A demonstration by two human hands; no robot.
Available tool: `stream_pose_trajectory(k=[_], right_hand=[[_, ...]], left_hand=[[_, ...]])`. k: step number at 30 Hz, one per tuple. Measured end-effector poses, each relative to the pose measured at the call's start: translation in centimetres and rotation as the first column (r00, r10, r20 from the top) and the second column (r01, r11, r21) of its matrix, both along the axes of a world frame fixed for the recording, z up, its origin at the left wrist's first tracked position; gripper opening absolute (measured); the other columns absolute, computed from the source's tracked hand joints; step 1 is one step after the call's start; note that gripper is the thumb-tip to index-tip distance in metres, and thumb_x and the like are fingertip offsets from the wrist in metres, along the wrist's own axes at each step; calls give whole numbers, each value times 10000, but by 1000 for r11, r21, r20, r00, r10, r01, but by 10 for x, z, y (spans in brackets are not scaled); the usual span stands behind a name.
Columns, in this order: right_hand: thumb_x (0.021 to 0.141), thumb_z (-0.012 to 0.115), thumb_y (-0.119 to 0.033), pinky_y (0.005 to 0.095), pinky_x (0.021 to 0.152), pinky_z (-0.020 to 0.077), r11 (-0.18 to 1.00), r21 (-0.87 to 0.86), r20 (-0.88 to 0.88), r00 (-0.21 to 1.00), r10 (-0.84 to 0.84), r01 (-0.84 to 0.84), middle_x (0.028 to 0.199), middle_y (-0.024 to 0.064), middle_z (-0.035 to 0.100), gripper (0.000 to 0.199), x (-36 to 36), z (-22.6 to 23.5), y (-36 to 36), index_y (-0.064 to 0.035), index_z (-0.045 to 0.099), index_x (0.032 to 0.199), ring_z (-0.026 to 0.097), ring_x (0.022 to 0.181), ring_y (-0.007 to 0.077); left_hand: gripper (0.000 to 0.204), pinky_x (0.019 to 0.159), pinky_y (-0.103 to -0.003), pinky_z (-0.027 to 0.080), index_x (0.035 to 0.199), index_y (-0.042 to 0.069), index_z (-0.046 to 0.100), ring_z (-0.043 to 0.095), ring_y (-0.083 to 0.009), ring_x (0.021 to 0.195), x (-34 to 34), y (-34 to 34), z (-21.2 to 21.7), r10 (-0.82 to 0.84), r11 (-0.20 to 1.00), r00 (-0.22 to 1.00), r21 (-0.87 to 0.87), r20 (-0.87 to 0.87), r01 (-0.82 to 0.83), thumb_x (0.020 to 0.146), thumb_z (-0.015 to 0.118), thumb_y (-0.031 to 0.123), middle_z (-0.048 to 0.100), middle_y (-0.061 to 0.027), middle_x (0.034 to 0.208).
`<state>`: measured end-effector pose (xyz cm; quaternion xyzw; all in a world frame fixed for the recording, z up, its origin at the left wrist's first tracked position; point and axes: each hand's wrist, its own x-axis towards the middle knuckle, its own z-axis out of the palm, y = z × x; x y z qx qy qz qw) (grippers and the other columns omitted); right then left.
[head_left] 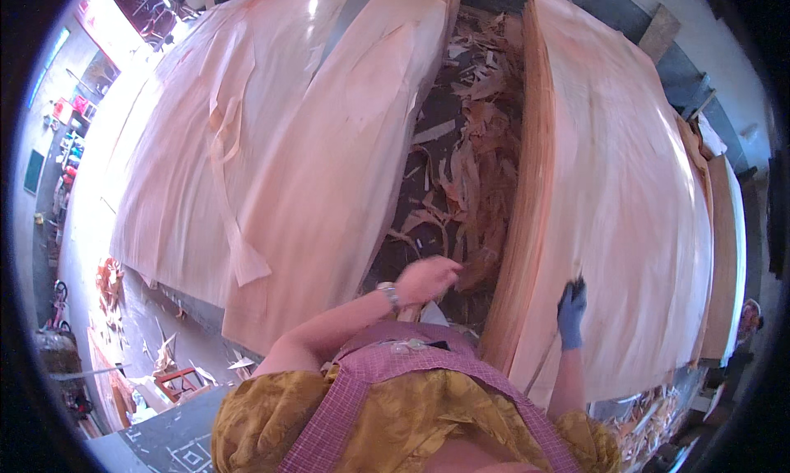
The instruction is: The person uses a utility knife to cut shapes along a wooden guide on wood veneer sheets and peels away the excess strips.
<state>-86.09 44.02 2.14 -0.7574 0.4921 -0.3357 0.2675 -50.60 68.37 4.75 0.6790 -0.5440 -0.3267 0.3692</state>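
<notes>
Veneer stacks (625, 210) near loosely curled hands (429, 280)

veneer stack (629, 201): smooth wood | apron (370, 362): matt cloth | wristwatch (388, 294): shiny metal

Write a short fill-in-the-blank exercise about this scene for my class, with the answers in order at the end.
1. The right hand wears a blue-grey ____.
2. The shiny band circles the ____ wrist.
3. Torn, curled scraps lie ____ the left-side sheets and the right-side stack.
4. Over the mustard-yellow top, the person wears a pinkish checked ____.

Missing words: glove; left; between; apron.
</notes>
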Motion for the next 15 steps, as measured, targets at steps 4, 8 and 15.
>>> stream_pose_trajectory(k=[4,8,15], right_hand=[[973,561,-313,223,443,364,839,489,312,946,85,-237,709,-34,495,200,134,82,7,-117,597,993,424,506,61],[964,547,-353,272,452,398,824,457,386,909,155,-334,718,-3,525,259,238,130,27,-116,631,1024,493,499,112],[999,530,-308,277,558,460,685,430,579,762,290,-588,797,-4,627,259,247,75,112,-76,643,981,566,654,133]], left_hand=[[607,880,-351,508,1419,37,403,641,-215,995,-100,12,10,-339,910,669,-52,-662,411,966,577,401,640,-116,1114],[533,738,-308,530,1399,65,372,615,-152,819,-170,41,82,-112,982,330,-55,-937,179,991,552,357,597,-47,912],[172,405,-247,396,972,100,448,447,-93,464,-139,73,85,270,894,371,89,-888,-439,1030,473,260,455,25,630]])
